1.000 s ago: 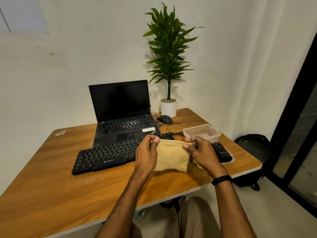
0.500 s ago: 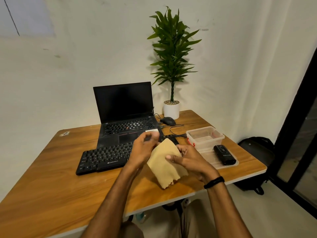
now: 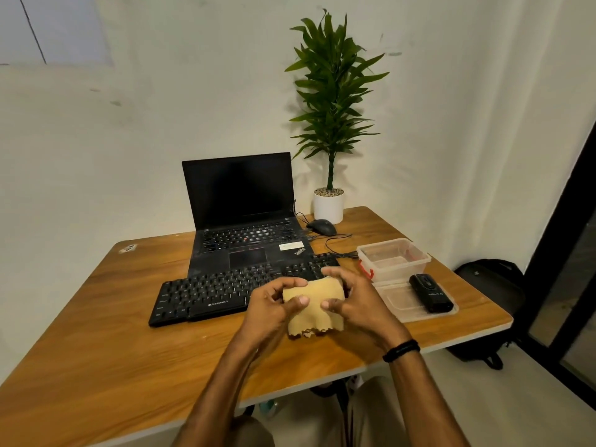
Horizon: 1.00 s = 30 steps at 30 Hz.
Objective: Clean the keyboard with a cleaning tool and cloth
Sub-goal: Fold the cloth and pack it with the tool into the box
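1. The left hand (image 3: 271,309) and right hand (image 3: 356,301) both pinched the folded cloth (image 3: 314,304), thumbs on top.
2. The cloth hung above the keyboard's (image 3: 213,293) right end, over the table (image 3: 113,343).

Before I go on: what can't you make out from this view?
Head view only.
- keyboard: right end hidden behind the cloth, left hand and right hand.
- cloth: far face hidden by its own fold and both hands' grip.
- black device: label too small to read.
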### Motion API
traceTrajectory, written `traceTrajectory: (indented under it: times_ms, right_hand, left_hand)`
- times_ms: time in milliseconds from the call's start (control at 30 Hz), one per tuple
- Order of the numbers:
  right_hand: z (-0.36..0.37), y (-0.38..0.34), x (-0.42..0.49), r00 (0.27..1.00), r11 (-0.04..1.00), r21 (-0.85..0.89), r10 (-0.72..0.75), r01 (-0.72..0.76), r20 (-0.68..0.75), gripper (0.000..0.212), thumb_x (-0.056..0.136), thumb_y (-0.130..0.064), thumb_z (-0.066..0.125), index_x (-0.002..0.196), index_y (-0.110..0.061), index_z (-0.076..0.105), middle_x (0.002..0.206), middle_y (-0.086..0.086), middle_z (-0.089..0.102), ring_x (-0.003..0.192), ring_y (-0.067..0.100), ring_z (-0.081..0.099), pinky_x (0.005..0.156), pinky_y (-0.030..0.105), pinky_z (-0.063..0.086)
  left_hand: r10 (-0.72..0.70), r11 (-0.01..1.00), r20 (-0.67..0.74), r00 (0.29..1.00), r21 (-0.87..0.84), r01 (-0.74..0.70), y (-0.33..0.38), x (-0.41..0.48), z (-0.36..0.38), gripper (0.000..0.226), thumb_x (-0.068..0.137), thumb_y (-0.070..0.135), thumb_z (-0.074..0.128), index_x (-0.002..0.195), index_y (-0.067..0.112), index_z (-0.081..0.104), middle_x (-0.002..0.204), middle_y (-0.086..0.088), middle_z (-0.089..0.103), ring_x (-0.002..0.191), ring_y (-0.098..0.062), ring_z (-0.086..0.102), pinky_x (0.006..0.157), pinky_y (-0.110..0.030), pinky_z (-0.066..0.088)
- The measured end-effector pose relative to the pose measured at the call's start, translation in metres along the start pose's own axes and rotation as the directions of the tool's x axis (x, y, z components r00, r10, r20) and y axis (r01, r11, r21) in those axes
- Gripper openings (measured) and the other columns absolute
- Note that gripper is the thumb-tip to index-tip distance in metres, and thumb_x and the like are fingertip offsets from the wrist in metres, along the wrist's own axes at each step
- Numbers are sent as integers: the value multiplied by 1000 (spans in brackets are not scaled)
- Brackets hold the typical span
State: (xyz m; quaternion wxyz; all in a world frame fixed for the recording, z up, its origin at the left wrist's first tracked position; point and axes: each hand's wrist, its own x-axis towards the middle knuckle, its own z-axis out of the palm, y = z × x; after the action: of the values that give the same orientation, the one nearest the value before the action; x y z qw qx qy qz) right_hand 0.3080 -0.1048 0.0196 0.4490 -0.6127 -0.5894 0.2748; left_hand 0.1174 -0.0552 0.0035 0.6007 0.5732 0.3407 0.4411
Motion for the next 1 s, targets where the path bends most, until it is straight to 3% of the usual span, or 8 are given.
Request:
traceTrajectory:
  times_ms: [133, 300, 400, 567, 733, 833, 900, 1000]
  right_hand:
    - [1, 3, 3, 999, 993, -108, 43, -46, -31, 42, 80, -16, 81, 119, -24, 67, 118, -9, 66, 110, 10, 60, 91, 28, 53]
    - [0, 9, 7, 994, 988, -152, 17, -33, -107, 13, 89, -25, 72, 100, -21, 67, 105, -5, 58, 96, 7, 56, 79, 21, 48]
    - [-7, 10, 12, 991, 997, -22, 69, -72, -112, 19, 96, -30, 63, 112, -22, 58, 109, 0, 64, 99, 15, 63, 85, 41, 57]
    - [-24, 2, 24, 964, 984, 131, 149, -122, -219, 32, 97, -31, 60, 123, -24, 43, 109, 0, 61, 93, 16, 64, 69, 32, 59]
    - [-60, 9, 41, 939, 943, 250, 273, -218, -211, 18, 97, -21, 61, 108, -32, 51, 107, 6, 66, 95, 25, 69, 75, 47, 62]
    - [-96, 11, 52, 922, 892, 400, 318, -211, -222, 28, 94, -3, 62, 111, -23, 55, 108, 9, 66, 95, 23, 68, 66, 37, 60]
    - [-121, 19, 67, 894, 910, 347, 336, -227, -296, 30, 90, 0, 66, 110, -19, 55, 105, 11, 67, 88, 20, 68, 63, 36, 59]
    - [-147, 32, 93, 834, 936, 123, 350, -330, -427, 31, 83, -10, 76, 101, -23, 54, 106, 7, 67, 95, 23, 66, 84, 43, 58]
  left_hand:
    - [59, 853, 40, 997, 518, -71, 1, 7, -4, 43, 80, 6, 85, 116, 24, 71, 124, 3, 68, 97, -8, 68, 75, -18, 59]
    - [175, 665, 1, 985, 738, -119, 2, 17, -3, 26, 90, 35, 77, 113, 25, 71, 113, -1, 54, 108, -12, 49, 81, -18, 41]
    - [58, 846, -6, 998, 531, -46, 4, 23, 3, 28, 97, 39, 67, 107, 13, 67, 114, -13, 60, 96, -19, 66, 66, -20, 54]
    - [38, 957, -30, 999, 290, -27, 11, 33, 24, 25, 99, 33, 65, 114, 15, 57, 107, -16, 73, 87, -25, 76, 73, -51, 64]
    - [67, 963, -20, 998, 263, -59, 20, 62, 60, 10, 104, 22, 59, 113, 22, 54, 106, -15, 72, 83, -26, 76, 67, -42, 63]
    - [65, 947, 4, 998, 315, -63, 27, 89, 85, 7, 103, 18, 60, 108, 22, 61, 110, -12, 68, 93, -26, 74, 72, -43, 62]
    - [42, 944, 14, 999, 327, -44, 31, 108, 105, 10, 100, 15, 65, 109, 19, 66, 102, -18, 69, 87, -23, 71, 67, -40, 59]
    - [16, 931, 15, 1000, 365, -20, 31, 135, 136, 13, 96, 11, 70, 109, 13, 67, 76, -5, 68, 67, -8, 68, 56, -27, 55]
